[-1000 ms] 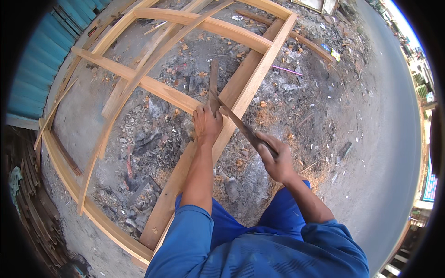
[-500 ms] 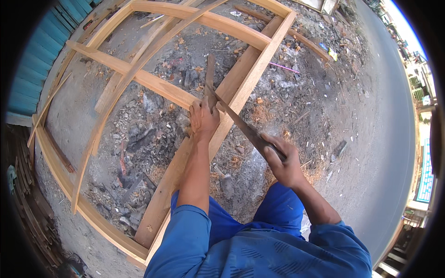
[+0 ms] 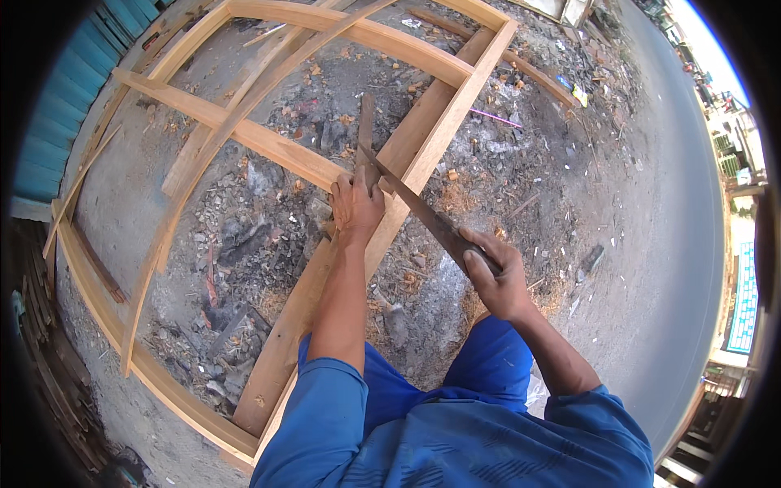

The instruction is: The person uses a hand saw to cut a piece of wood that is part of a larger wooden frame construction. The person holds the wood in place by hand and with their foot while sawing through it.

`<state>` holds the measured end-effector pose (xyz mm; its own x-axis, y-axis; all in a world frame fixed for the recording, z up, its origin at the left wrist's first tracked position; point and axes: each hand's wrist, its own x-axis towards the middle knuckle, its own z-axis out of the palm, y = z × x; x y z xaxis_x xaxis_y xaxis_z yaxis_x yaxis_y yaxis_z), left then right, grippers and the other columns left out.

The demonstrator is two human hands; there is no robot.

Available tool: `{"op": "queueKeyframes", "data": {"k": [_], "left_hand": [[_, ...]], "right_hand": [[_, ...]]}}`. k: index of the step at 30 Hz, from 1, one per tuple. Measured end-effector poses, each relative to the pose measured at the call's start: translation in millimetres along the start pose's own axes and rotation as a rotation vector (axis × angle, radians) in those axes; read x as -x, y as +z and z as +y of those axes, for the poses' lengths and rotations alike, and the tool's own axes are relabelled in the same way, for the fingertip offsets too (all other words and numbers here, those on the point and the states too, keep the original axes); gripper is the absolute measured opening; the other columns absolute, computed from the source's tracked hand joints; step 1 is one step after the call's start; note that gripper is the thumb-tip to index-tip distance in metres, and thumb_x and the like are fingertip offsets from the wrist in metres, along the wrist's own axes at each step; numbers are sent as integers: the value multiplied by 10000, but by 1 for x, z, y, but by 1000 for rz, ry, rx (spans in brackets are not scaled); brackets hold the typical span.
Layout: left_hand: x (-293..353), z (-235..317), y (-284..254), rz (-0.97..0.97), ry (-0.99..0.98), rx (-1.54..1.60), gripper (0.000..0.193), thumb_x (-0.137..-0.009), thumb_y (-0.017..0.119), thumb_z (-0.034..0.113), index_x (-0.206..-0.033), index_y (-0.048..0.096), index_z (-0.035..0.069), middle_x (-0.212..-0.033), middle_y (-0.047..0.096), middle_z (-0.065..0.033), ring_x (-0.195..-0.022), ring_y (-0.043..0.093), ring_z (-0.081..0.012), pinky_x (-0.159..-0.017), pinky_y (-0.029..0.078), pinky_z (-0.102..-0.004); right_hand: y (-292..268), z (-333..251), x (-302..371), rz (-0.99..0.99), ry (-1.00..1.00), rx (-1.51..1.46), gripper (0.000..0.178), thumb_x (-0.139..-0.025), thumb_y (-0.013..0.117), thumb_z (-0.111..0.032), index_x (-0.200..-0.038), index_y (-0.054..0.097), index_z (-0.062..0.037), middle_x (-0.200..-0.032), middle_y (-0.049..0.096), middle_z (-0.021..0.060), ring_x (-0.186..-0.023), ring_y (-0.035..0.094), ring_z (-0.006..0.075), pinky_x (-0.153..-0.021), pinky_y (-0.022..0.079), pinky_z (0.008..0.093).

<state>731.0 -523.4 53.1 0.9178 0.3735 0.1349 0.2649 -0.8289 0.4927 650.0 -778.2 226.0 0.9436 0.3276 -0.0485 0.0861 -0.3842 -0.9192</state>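
Brown handsaw [image 3: 435, 222] slants lengthwise, pointing forward and left.

A blue short-sleeved shirt [image 3: 423, 431] with dark dashed markings [image 3: 521, 462] tops brighter blue legwear [image 3: 491, 358].

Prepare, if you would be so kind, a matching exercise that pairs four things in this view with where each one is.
Things
1. dark-bladed handsaw
2. flat grey-brown wooden strip
3. thin purple-pink stick
4. blue ribbed wall

Places
A. on the littered grey ground, to the right of the pale wooden frame
B. partly under the fingers of the left hand
C. at the picture's upper left
D. held in the right hand

Pairs: 1-D, 2-B, 3-A, 4-C
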Motion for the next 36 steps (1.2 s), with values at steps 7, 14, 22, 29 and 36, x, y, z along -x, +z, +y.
{"op": "queueKeyframes", "data": {"k": [7,14,22,29,36], "left_hand": [[0,31,18,-60,33,46,456,-897,677,284,-1299,626,76,-1162,569,-173,-1130,544,-380,-980,439,-510],[3,6,-7,-20,-29,10,511,-883,684,290,-1367,619,142,-1213,579,-176,-1152,552,-391,-1003,463,-503],[-2,27,12,-44,11,43,504,-880,681,300,-1355,623,143,-1194,578,-178,-1153,548,-391,-1008,458,-506],[4,3,-4,-54,-41,-26,508,-881,677,290,-1363,611,147,-1204,572,-180,-1154,544,-394,-1005,460,-504],[-3,27,14,-89,-12,37,533,-888,673,290,-1398,590,161,-1218,569,-168,-1154,543,-390,-1021,449,-496]], "right_hand": [[45,36,-125,109,-34,62,348,-957,604,-107,-1254,656,66,-1141,719,238,-993,708,273,-924,528,341],[0,4,12,19,-111,74,375,-980,581,-102,-1312,626,65,-1189,709,221,-1031,705,235,-901,537,362],[48,32,-115,82,26,46,378,-948,617,-123,-1283,642,50,-1139,710,238,-1024,719,287,-924,532,360],[13,4,-3,3,-95,36,405,-978,581,-87,-1348,608,76,-1253,690,239,-1138,688,268,-987,516,354],[46,35,-116,101,5,3,366,-938,611,-115,-1250,661,70,-1144,712,272,-1122,701,332,-990,516,382]]}}
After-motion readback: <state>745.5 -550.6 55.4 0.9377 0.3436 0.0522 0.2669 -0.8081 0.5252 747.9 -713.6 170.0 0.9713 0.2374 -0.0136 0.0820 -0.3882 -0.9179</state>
